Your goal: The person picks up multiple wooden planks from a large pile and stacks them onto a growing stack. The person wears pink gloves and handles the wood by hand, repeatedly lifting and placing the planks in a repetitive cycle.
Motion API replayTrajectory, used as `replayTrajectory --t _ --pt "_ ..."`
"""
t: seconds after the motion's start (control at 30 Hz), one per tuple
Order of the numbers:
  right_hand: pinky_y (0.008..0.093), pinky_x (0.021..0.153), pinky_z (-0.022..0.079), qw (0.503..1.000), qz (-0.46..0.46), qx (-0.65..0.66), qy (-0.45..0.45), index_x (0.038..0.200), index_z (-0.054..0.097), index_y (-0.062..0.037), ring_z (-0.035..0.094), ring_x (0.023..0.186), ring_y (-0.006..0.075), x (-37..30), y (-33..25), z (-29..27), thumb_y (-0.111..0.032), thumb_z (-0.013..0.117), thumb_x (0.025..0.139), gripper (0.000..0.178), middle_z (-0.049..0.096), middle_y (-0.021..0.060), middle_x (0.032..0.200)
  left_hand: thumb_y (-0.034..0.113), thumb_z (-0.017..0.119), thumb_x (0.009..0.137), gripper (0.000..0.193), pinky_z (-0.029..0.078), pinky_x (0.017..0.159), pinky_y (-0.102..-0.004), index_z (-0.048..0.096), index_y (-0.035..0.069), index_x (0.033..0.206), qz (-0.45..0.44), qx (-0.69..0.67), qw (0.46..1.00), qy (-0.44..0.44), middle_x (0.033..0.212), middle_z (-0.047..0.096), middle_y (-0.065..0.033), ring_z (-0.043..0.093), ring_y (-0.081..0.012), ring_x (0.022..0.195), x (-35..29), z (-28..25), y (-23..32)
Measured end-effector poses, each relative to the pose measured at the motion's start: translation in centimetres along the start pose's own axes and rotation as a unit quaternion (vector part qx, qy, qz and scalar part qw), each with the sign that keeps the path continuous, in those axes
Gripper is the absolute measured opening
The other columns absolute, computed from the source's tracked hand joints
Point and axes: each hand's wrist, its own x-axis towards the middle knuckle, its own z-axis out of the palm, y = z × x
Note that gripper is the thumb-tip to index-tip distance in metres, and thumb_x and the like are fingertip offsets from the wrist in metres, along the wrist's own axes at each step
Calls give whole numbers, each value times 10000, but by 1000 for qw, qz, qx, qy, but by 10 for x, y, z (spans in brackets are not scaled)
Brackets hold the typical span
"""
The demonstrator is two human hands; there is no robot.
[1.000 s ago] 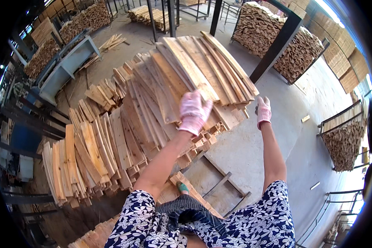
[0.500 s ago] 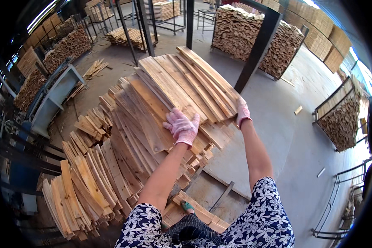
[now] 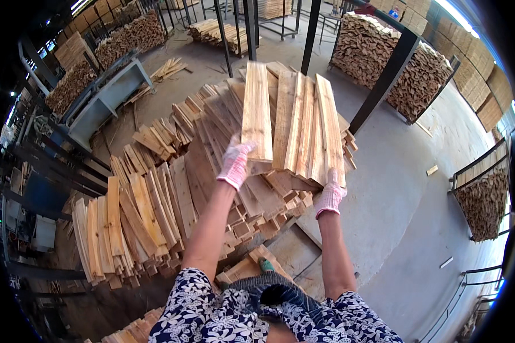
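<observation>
Both hands wear pinkish-white knit gloves. My left hand (image 3: pixel 234 162) is closed on the near left edge of a pale wooden board (image 3: pixel 256 114), which is raised over the pile and tilted. My right hand (image 3: pixel 329 195) is closed at the near end of several narrow wooden boards (image 3: pixel 306 128) lying side by side, thumb on top of the rightmost one; its other fingers are hidden beneath. Under and left of these lies a large fanned pile of wooden boards (image 3: pixel 191 148), their ends uneven toward me.
Black metal posts (image 3: pixel 386 80) rise behind the pile. Racks of stacked wood (image 3: pixel 363 48) stand at the far right, and another wood rack (image 3: pixel 482 200) is at the right. A grey metal machine frame (image 3: pixel 111 97) stands left. Grey concrete floor (image 3: pixel 395 188) spreads to the right.
The left hand has gone from lying spread on the boards to gripping one board, now lifted and turned more upright in view. The right hand has come nearer with its boards; the view has shifted.
</observation>
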Motion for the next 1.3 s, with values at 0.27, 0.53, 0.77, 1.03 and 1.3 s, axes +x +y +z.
replayTrajectory --t 0.27,0.53,0.77,1.03,1.3 --pt "534 730 617 991 58 75 -95 1349 528 -80 709 953 360 -5 1 -17 -293 762 934 522 663 151 1198 -16 638 913 433 640 925 -395 556 31 1335 14 30 997 -65 1271 655 -157 680 -276 1129 -49 79 49" --pt "440 806 584 849 -232 -473 -29 1454 428 -65 634 1022 311 28 -53 -58 -492 740 891 772 571 206 1262 528 815 793 890 398 1122 -460 424 67 1447 -19 627 779 -9 1397 443 -298 464 -392 1311 13 48 -51" --pt "395 988 514 847 -58 -469 -242 1458 469 -18 635 1143 258 101 -69 0 -593 582 978 757 622 173 1285 519 868 763 1245 277 1239 -425 79 90 1625 -175 249 942 -143 1646 267 -177 239 -336 1516 33 31 -42" --pt "432 1110 414 707 -198 -623 -270 1554 354 -25 533 1346 391 46 -76 12 -712 521 933 941 530 308 1443 290 851 844 1136 313 1207 -398 66 -39 1597 -103 133 974 -152 1557 404 -220 374 -299 1460 -10 26 -63" --pt "411 1072 492 897 71 -289 -328 1575 330 -106 540 1319 339 -46 -69 -101 -579 592 974 808 484 156 1496 208 862 836 1043 447 1133 -381 168 18 1591 -126 109 975 -146 1460 537 -175 518 -255 1357 -146 -25 -54"
